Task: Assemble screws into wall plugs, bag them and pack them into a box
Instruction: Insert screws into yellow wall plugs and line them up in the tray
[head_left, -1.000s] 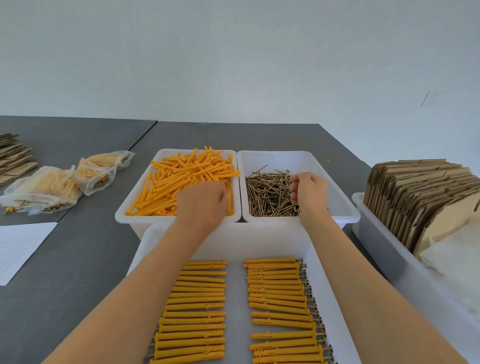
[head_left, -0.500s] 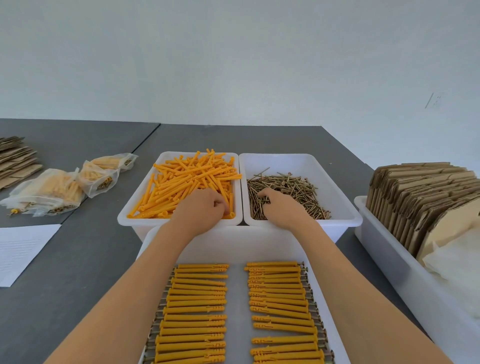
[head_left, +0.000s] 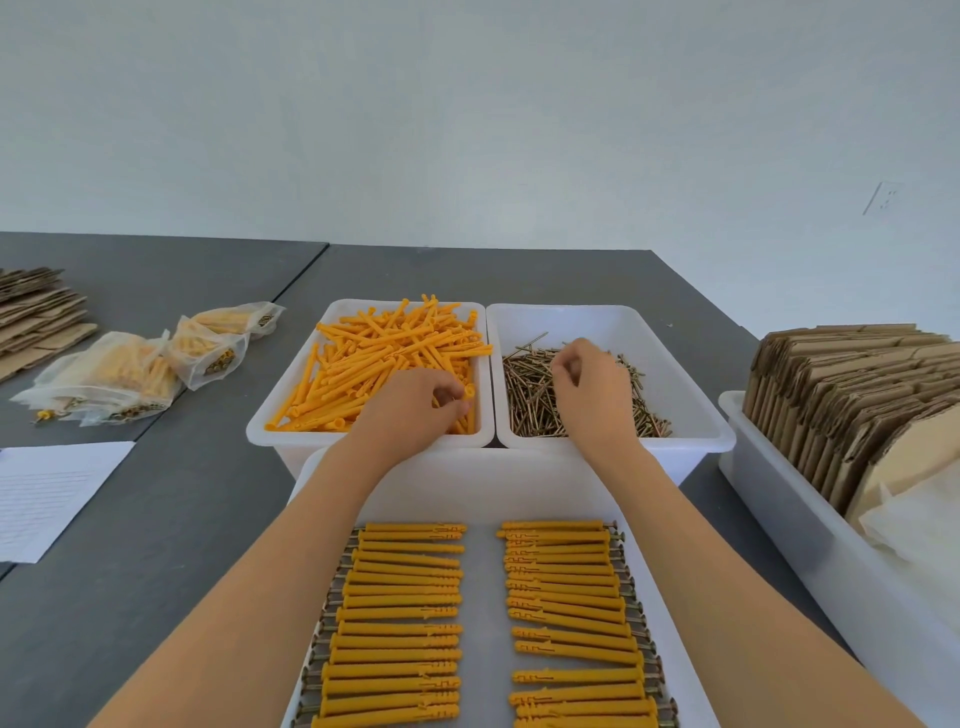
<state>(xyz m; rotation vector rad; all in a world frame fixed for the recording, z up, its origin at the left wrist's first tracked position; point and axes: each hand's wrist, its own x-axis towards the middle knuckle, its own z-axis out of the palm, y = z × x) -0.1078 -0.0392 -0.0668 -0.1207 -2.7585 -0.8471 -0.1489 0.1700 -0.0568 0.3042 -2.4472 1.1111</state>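
A dark grey table (head_left: 171, 519) fills the lower half of the view beneath a plain pale wall. Nearest the person, below both hands, a large white tray (head_left: 483, 493) holds two neat columns of assembled plugs (head_left: 400, 623), orange with screw heads showing at their outer ends. Far right of the hands, a long white bin (head_left: 810, 525) holds upright flattened cardboard boxes (head_left: 852, 400).

Just beyond the tray, two white tubs sit side by side, touching. The left tub (head_left: 291, 410) is heaped with loose orange wall plugs (head_left: 384, 358); the left hand (head_left: 410, 410) rests in its near right corner, fingers curled round a single plug at the fingertips. The right tub (head_left: 685, 374) holds a pile of brass-coloured screws (head_left: 530, 395); the right hand (head_left: 592, 395) hangs over the pile with fingers bent and fingertips pinched together. Whether it holds a screw cannot be made out.

Well left of the left hand lie clear filled bags (head_left: 130, 374), a sheet of paper (head_left: 47, 493) and more flat cardboard (head_left: 36, 317).
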